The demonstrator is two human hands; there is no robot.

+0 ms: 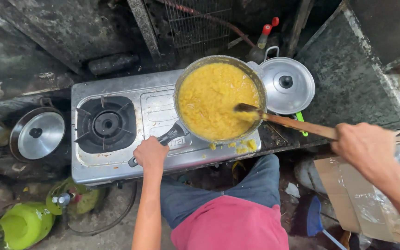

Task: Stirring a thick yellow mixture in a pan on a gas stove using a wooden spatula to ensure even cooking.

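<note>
Both hands work: pan (220,99) holds yellow mash (211,97), spoon (287,121) dipped in.

The green gas cylinder (17,227) is cut off at the bottom left corner. The pan (219,99) hides its burner, and the right hand (364,147) covers the wooden spoon's (285,121) end.

My left hand (151,153) is closed around the black handle (160,141) of a pan (220,98) full of yellow mash, which sits up and to the right of it on a steel stove (116,157). My right hand (365,147) grips a wooden spoon (292,122) whose tip rests in the mash. A free burner (106,123) lies just above my left hand, and a lidded pot (288,84) stands beyond the spoon.
</note>
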